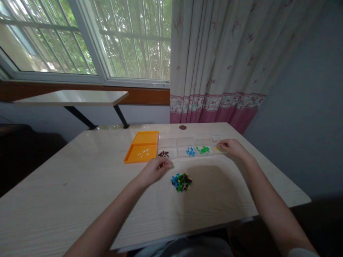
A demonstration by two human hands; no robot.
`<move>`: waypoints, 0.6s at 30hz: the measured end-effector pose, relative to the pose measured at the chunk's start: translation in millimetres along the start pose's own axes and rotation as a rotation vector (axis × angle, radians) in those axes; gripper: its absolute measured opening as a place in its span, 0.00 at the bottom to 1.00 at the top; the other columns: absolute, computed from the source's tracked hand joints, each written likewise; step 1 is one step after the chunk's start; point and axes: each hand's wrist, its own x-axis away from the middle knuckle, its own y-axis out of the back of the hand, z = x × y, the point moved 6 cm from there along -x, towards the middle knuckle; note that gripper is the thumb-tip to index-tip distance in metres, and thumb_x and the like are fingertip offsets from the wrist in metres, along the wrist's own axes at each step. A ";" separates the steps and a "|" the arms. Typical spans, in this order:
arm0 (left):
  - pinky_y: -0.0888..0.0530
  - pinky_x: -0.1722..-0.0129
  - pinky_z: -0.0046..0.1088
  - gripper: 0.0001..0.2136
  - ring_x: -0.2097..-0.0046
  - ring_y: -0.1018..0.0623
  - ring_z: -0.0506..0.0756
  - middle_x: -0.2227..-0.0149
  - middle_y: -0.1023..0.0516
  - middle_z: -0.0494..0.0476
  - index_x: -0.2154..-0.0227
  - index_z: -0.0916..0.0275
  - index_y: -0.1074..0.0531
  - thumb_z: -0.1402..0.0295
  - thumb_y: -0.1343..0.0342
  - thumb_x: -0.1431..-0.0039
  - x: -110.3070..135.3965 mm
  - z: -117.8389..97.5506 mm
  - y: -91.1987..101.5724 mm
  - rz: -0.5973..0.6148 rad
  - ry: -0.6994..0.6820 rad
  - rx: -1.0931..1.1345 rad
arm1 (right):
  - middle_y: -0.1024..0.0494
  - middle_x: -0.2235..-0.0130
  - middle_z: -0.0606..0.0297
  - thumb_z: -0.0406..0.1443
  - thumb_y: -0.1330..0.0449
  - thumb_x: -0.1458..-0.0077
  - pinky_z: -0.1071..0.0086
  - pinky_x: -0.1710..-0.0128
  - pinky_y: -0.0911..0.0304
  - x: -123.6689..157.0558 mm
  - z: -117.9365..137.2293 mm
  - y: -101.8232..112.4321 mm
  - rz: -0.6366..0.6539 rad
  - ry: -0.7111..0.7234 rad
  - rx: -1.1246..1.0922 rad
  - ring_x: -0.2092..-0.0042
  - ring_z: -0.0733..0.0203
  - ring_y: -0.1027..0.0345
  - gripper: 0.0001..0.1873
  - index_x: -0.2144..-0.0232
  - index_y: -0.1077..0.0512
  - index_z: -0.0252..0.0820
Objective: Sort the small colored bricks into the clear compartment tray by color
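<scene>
A mixed pile of small coloured pieces, blue, green, dark brown and pale yellow, lies on the table between my hands. My left hand is closed, thumb and fingers together, just in front of the brown pieces in a clear box. Over the box at the right end my right hand pinches its fingers together beside some yellow pieces. Whatever either hand holds is too small to make out. Blue pieces and green pieces lie in the middle compartments.
An open orange case holding several white pieces stands at the left of the clear boxes. Behind, a raised shelf rests on black legs. The table's front edge runs close to my body; a curtain hangs beyond.
</scene>
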 end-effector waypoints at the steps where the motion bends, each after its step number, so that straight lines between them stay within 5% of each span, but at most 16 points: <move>1: 0.38 0.73 0.22 0.12 0.73 0.34 0.48 0.75 0.29 0.53 0.72 0.67 0.29 0.62 0.51 0.46 -1.5 2.1 -2.8 -0.022 0.024 0.066 | 0.22 0.72 0.60 0.38 0.48 0.47 0.73 0.73 0.44 0.2 13.2 0.3 -0.044 0.033 -0.010 0.73 0.62 0.32 0.14 0.66 0.24 0.38; 9: 0.37 0.74 0.23 0.15 0.74 0.34 0.48 0.77 0.30 0.52 0.75 0.67 0.31 0.58 0.47 0.51 -6.6 0.7 -23.7 -0.071 0.102 0.367 | 0.23 0.73 0.66 0.38 0.45 0.47 0.76 0.72 0.42 33.8 165.7 -40.1 -0.214 0.489 -0.177 0.74 0.67 0.32 0.09 0.67 0.26 0.42; 12: 0.36 0.74 0.23 0.14 0.74 0.33 0.48 0.77 0.30 0.52 0.76 0.67 0.31 0.58 0.47 0.50 -5.8 -1.4 -26.5 -0.081 0.085 0.369 | 0.25 0.77 0.69 0.39 0.44 0.48 0.76 0.74 0.44 44.7 186.9 -49.4 -0.204 0.489 -0.213 0.77 0.69 0.35 0.09 0.65 0.27 0.44; 18: 0.38 0.75 0.22 0.13 0.75 0.35 0.48 0.78 0.33 0.50 0.76 0.67 0.32 0.60 0.49 0.48 -4.9 -4.4 -30.8 -0.053 0.048 0.267 | 0.28 0.79 0.70 0.38 0.44 0.48 0.76 0.75 0.45 49.0 188.0 -52.0 -0.223 0.518 -0.219 0.78 0.69 0.37 0.07 0.70 0.27 0.43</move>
